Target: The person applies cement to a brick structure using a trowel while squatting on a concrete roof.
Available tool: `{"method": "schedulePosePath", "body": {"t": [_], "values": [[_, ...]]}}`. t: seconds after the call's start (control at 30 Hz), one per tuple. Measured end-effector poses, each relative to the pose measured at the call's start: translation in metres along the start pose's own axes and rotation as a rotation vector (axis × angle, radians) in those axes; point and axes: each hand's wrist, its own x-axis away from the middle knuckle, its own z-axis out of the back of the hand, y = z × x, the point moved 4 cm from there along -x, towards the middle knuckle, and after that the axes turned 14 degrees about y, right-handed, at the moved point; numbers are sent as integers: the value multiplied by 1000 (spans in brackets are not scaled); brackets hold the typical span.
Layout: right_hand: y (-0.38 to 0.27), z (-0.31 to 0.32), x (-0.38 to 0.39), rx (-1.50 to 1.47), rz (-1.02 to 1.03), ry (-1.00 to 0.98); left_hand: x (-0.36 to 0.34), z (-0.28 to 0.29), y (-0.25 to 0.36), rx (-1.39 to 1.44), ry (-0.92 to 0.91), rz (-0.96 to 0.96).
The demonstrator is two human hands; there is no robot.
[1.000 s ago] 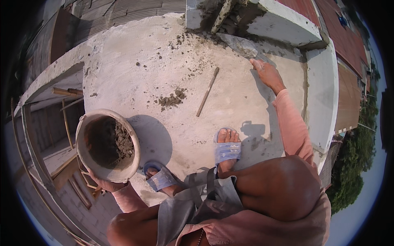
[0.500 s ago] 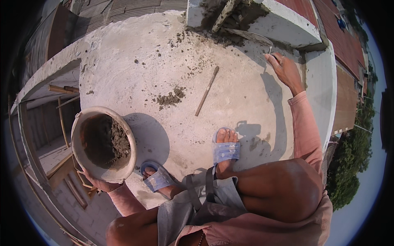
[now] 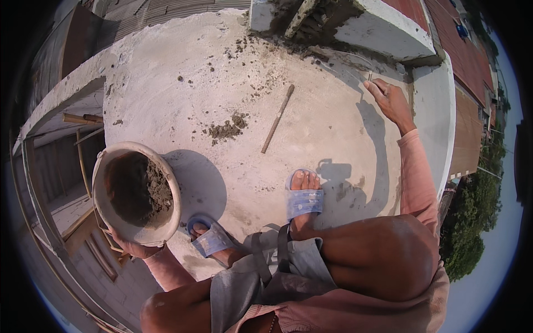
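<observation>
My left hand [image 3: 132,244] grips a pale bucket [image 3: 175,188] from its lower left, with grey wet mortar [image 3: 157,191] inside. My right hand [image 3: 392,104], at upper right, is closed on the handle of a metal trowel [image 3: 347,61]; the blade lies low against the mortar-smeared foot of a white concrete block [image 3: 383,36], and its outline is hard to make out. A thin, dirty rod [image 3: 277,119] lies on the pale concrete slab [image 3: 155,122], with a small heap of mortar [image 3: 225,130] to its left. My feet in blue sandals [image 3: 304,201] rest on the slab.
At left the slab's edge [image 3: 66,97] borders a drop to an unfinished space with wooden poles [image 3: 83,161]. A white raised border [image 3: 436,127] runs along the right. Corrugated roofing [image 3: 166,11] lies beyond the slab; red roofs [image 3: 466,55] and trees [image 3: 472,233] are farther right.
My right hand has moved rightward with the trowel, whose blade has shifted along the block's foot. My left hand and bucket appear slightly farther left, with the whole view shifting a little.
</observation>
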Motion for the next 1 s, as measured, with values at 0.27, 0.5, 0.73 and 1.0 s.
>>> {"method": "schedulePosePath", "body": {"t": [0.27,0.5,0.73,1.0], "values": [[-31,-21,-14,257,44,233,7,-4,0,-42,122,-10],[-30,2,-8,129,-13,239,-8,22,-4,-194,11,-153],[-30,20,10,24,-51,301,3,-10,-1,102,-188,36],[-11,-9,23,-486,-385,-98,-7,17,11,14,-82,-76]]}}
